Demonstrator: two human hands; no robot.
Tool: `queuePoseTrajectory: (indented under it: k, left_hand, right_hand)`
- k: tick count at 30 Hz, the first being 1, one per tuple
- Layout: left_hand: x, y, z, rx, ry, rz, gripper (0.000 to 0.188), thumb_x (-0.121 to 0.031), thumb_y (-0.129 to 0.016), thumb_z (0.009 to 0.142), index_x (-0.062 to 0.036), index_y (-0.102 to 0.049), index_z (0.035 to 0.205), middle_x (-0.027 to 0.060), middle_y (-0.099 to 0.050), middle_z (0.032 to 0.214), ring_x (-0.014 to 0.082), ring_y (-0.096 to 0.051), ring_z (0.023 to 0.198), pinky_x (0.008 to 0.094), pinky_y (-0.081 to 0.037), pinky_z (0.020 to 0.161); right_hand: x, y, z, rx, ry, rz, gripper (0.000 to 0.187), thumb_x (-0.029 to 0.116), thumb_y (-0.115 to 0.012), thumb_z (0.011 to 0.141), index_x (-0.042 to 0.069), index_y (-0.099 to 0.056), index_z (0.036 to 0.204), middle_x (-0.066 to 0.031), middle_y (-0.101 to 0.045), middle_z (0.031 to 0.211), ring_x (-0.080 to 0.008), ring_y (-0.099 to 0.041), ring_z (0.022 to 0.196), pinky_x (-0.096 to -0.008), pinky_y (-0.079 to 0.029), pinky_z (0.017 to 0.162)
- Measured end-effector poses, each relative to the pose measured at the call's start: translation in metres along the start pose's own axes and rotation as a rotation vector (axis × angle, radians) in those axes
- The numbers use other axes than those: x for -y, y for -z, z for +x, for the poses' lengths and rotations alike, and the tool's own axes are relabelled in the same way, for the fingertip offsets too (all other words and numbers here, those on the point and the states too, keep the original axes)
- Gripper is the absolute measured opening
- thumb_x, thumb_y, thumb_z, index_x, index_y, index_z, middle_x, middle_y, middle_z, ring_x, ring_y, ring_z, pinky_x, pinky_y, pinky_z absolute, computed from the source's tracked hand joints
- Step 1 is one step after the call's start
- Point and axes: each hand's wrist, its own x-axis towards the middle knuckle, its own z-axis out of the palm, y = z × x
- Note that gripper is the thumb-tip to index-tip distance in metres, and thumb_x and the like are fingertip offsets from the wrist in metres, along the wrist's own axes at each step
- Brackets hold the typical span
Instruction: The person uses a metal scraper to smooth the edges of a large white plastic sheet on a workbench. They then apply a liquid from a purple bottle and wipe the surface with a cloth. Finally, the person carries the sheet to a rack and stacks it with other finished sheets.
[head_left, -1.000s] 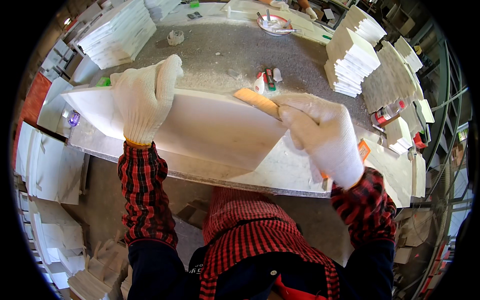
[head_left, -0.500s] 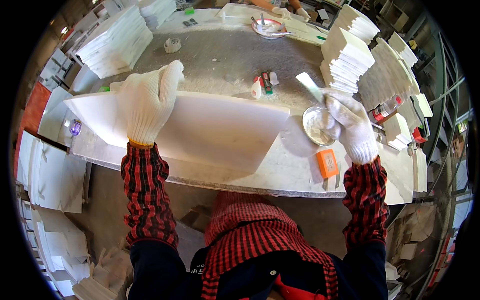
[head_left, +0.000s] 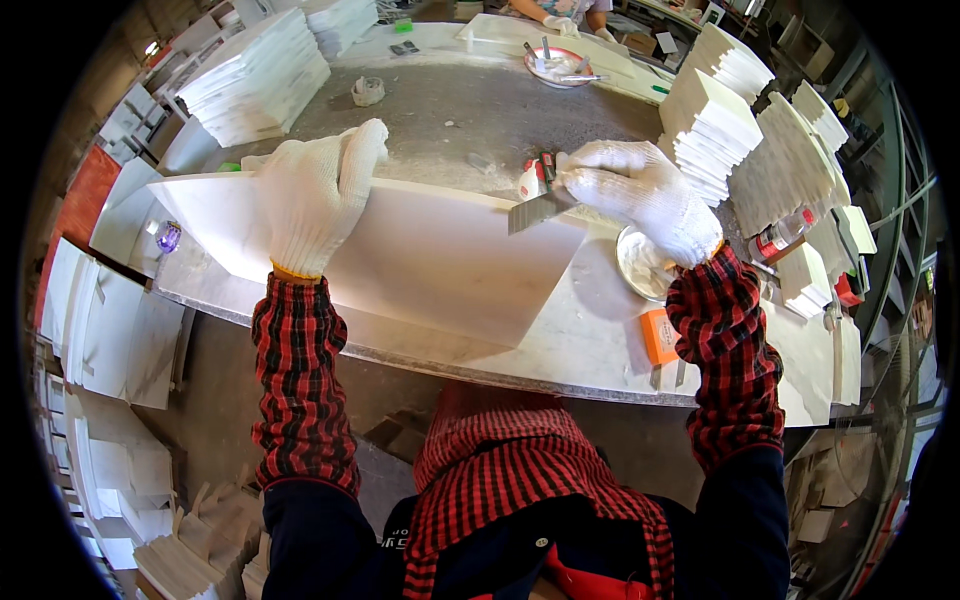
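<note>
My gloved left hand (head_left: 318,195) grips the top edge of a white marble slab (head_left: 430,260), which stands tilted on its long edge on the worktable. In my gloved right hand (head_left: 640,195) is a putty knife (head_left: 540,210); its flat metal blade lies at the slab's upper right corner. Below that hand sits a round dish of white paste (head_left: 645,265), partly covered by my wrist. An orange box (head_left: 659,336) lies just nearer to me. Behind the blade are a small white-and-red bottle (head_left: 529,180) and a dark green item, partly hidden.
Stacks of white slabs stand at the far left (head_left: 255,80) and the right (head_left: 710,130). A plastic bottle (head_left: 785,235) lies by the right stacks. Across the table (head_left: 440,110), another person's gloved hands (head_left: 562,24) are near a red-rimmed bowl (head_left: 560,68) holding tools.
My right hand has moved left from above the paste dish, bringing the putty knife to the slab's corner and turning its blade downward. My left hand keeps its hold on the slab.
</note>
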Motion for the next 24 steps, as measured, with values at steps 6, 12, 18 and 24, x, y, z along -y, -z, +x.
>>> queuePoseTrajectory:
  k: [6, 12, 18, 24]
  left_hand:
    - [-0.001, 0.003, -0.001, 0.034, -0.018, -0.050, 0.037, -0.031, -0.045, 0.102, -0.0100, -0.072, 0.088, 0.0119, -0.071, 0.080, 0.0332, -0.067, 0.073, 0.0396, -0.047, 0.066]
    - [0.002, -0.001, -0.001, 0.026, -0.057, -0.009, 0.034, -0.029, -0.044, 0.101, -0.0111, -0.070, 0.089, 0.0121, -0.070, 0.079, 0.0328, -0.067, 0.072, 0.0404, -0.045, 0.064]
    - [0.005, -0.007, 0.002, -0.069, -0.080, -0.076, 0.030, -0.027, -0.052, 0.099, -0.0136, -0.073, 0.082, 0.0059, -0.071, 0.071, 0.0287, -0.066, 0.061, 0.0376, -0.048, 0.057]
    - [0.004, -0.011, 0.006, -0.035, -0.007, -0.059, 0.034, -0.031, -0.052, 0.100, -0.0130, -0.075, 0.081, 0.0084, -0.070, 0.070, 0.0299, -0.067, 0.063, 0.0398, -0.048, 0.060]
  right_hand:
    - [0.008, 0.019, -0.009, 0.059, -0.031, -0.088, 0.024, 0.020, -0.070, 0.096, -0.001, -0.074, 0.105, -0.0048, -0.071, 0.096, -0.0107, -0.062, 0.091, -0.0288, -0.050, 0.084]
    - [0.006, 0.010, 0.002, 0.062, 0.043, -0.033, 0.025, 0.021, -0.070, 0.095, -0.002, -0.073, 0.103, -0.0060, -0.071, 0.095, -0.0109, -0.061, 0.089, -0.0286, -0.050, 0.083]
    - [0.009, 0.008, 0.005, 0.131, 0.036, -0.030, 0.022, 0.019, -0.073, 0.094, -0.002, -0.072, 0.102, -0.0051, -0.071, 0.091, -0.0111, -0.063, 0.087, -0.0285, -0.052, 0.082]
    - [0.012, 0.020, -0.006, 0.070, 0.003, -0.008, 0.022, 0.019, -0.072, 0.094, -0.001, -0.074, 0.102, -0.0047, -0.071, 0.093, -0.0117, -0.064, 0.090, -0.0291, -0.052, 0.084]
